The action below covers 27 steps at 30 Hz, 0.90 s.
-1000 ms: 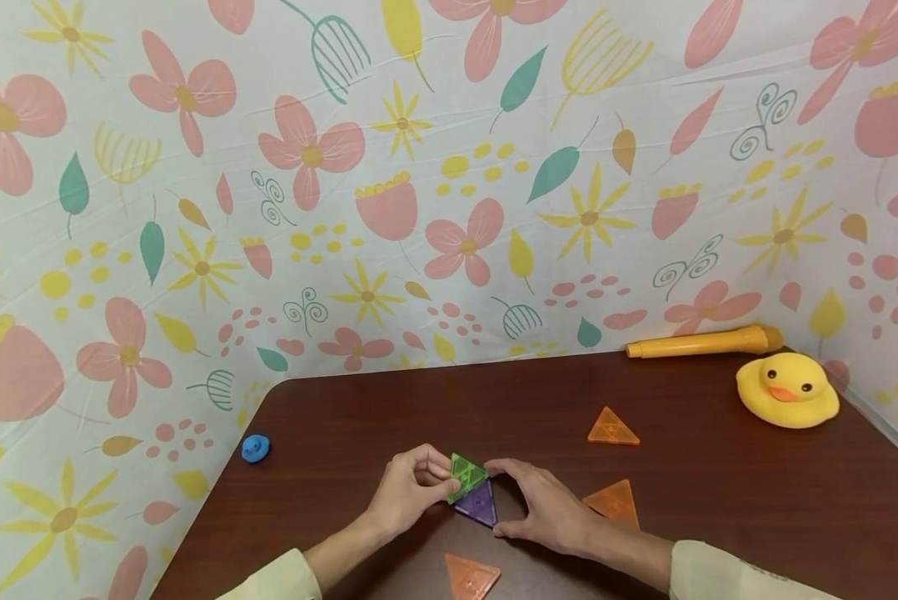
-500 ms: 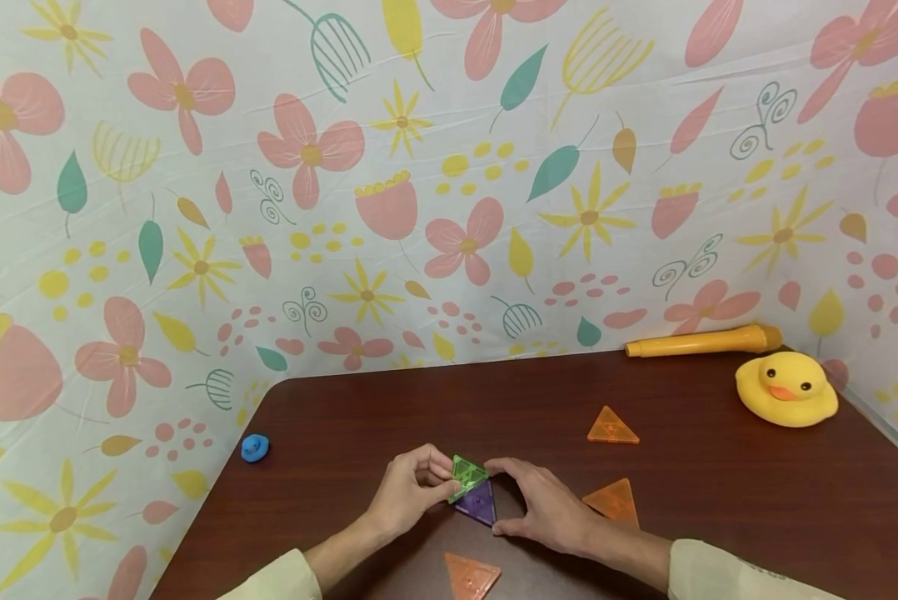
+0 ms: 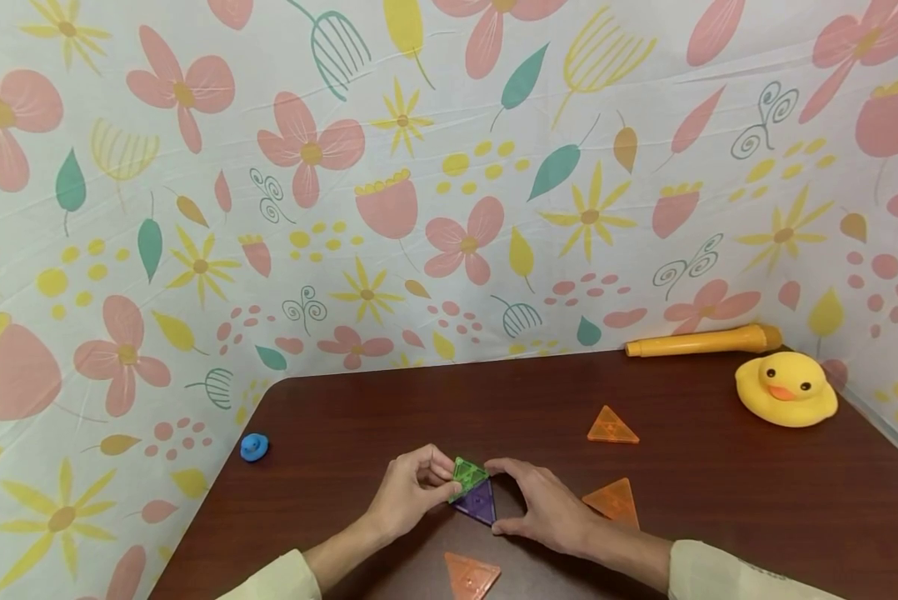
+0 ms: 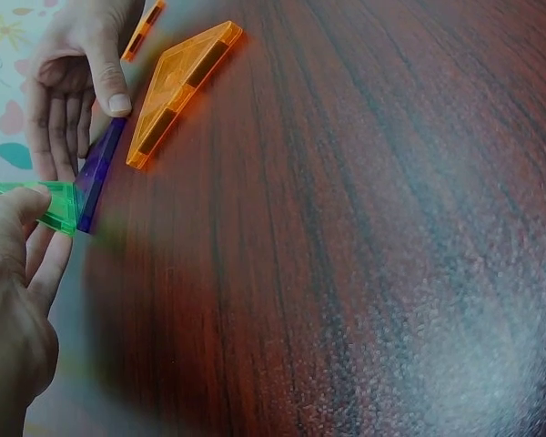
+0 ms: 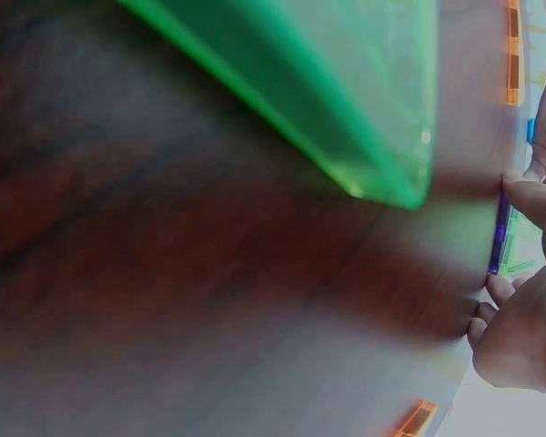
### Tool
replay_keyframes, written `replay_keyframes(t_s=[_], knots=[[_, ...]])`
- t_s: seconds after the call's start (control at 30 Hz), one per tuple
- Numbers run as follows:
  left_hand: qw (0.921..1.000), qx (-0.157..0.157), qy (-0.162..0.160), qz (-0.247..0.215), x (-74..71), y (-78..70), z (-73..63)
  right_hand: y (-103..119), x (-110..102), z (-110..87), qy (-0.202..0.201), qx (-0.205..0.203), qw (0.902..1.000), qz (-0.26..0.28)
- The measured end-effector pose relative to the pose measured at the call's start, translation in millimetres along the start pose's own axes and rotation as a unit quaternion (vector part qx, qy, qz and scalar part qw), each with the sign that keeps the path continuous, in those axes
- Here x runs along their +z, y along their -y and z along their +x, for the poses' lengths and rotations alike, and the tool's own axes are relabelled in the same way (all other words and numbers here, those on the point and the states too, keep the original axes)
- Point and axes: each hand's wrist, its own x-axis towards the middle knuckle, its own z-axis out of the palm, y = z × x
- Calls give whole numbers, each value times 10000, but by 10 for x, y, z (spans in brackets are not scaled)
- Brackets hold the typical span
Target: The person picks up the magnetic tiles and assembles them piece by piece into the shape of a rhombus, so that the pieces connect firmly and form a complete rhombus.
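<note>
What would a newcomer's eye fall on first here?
Probably the flowery backdrop, filling most of the head view. Next, the bright yellow duck near the back right corner of the table. At lower centre, the left grip pinches a green tile next to the purple tile held by the right grip.

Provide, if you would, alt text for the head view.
A person's left hand pinches a green triangle beside a purple triangle gripped by the right hand, over a dark table. Three orange triangles lie nearby; a yellow duck, a yellow toy microphone and a small blue toy sit farther out.
</note>
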Motion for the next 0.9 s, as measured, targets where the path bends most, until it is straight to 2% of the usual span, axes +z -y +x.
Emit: replay_keyframes(t_s=[0.53,0.7,0.9], knots=[[9996,237,-101,133,22,21,3,22,-35,-4,141,88,9999,47],[9991,344,-151,189,37,16,-9,63,-36,-36,-4,52,9999,121],[9986,399,-208,284,54,2,-7,167,-4,-121,-381,-75,9992,128]])
